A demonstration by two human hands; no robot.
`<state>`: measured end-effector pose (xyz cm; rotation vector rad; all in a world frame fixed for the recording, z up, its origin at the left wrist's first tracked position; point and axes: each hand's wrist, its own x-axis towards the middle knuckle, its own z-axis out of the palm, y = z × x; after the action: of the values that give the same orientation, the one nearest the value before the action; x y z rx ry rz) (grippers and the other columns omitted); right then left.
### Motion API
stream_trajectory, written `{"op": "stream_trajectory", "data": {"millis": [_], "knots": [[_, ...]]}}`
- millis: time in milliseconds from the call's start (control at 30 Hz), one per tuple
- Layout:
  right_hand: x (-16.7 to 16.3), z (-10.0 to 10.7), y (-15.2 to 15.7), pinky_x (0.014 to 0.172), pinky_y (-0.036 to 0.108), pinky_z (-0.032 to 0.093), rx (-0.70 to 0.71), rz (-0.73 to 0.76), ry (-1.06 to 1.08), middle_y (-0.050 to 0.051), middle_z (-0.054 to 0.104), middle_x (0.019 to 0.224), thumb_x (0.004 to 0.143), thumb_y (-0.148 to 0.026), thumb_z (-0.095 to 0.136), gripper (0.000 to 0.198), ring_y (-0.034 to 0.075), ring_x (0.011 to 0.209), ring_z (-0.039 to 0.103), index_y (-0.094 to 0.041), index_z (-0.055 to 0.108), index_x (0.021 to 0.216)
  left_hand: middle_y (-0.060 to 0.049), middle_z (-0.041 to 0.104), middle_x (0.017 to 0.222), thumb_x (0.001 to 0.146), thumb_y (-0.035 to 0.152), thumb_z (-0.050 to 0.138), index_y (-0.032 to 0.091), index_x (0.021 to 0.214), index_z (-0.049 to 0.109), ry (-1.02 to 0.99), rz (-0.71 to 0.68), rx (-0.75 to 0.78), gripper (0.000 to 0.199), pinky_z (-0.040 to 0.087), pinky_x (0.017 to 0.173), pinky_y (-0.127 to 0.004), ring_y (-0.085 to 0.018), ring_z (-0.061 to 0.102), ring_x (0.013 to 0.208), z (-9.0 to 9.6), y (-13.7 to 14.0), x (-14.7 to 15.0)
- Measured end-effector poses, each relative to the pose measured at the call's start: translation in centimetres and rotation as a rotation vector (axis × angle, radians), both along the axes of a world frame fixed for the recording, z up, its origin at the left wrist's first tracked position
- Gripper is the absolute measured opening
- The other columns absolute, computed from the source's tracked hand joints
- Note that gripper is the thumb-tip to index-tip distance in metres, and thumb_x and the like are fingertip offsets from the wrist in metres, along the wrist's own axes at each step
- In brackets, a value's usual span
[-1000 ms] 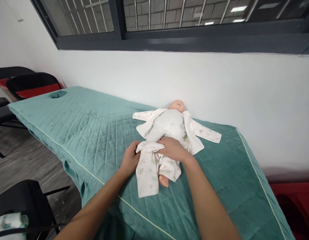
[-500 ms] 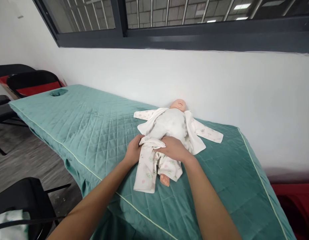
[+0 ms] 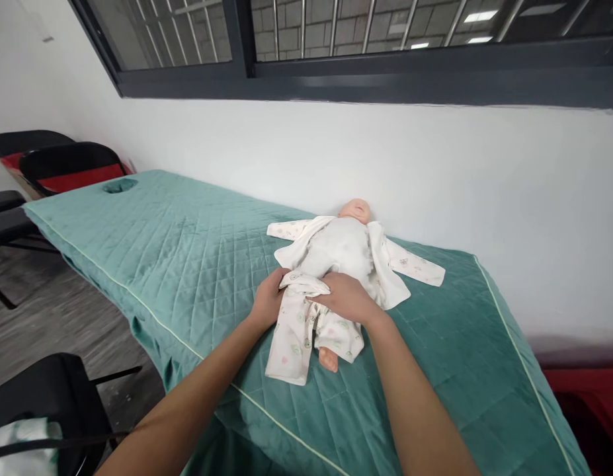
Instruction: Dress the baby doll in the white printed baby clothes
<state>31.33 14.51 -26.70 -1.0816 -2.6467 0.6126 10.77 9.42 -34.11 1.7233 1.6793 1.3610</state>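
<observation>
one doll (image 3: 336,246) is laid on the bed (image 3: 187,231), its head (image 3: 356,210) by the back edge, which is blocked by one wall (image 3: 465,172). one jacket (image 3: 418,266) is spread around it. one pair of trousers (image 3: 291,337) is gripped at the waist by the left hand (image 3: 268,301) and right hand (image 3: 346,297), both curled closed. more room is offered toward the left end. one black chair (image 3: 53,390) is set beside the front edge.
</observation>
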Motion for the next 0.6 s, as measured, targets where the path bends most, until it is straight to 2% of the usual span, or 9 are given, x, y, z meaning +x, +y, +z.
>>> {"op": "stream_trajectory", "data": {"millis": [267, 600], "knots": [[0.05, -0.21, 0.18, 0.067, 0.029, 0.034, 0.006, 0.024, 0.02, 0.006, 0.075, 0.095, 0.094, -0.044, 0.055, 0.03, 0.022, 0.087, 0.064, -0.02, 0.072, 0.088, -0.003, 0.07, 0.091, 0.081, 0.024, 0.057, 0.019, 0.099, 0.062, 0.018, 0.011, -0.018, 0.019, 0.047, 0.078, -0.029, -0.018, 0.062, 0.083, 0.09, -0.05, 0.02], [0.0, -0.37, 0.37, 0.066, 0.028, 0.034, 0.03, 0.029, 0.035, 0.003, 0.074, 0.091, 0.094, -0.039, 0.052, 0.026, 0.02, 0.081, 0.064, -0.023, 0.072, 0.086, -0.003, 0.07, 0.092, 0.082, 0.024, 0.056, 0.019, 0.1, 0.063, 0.025, 0.007, -0.012, 0.019, 0.048, 0.08, -0.03, -0.019, 0.063, 0.085, -0.12, 0.05, -0.01]]}}
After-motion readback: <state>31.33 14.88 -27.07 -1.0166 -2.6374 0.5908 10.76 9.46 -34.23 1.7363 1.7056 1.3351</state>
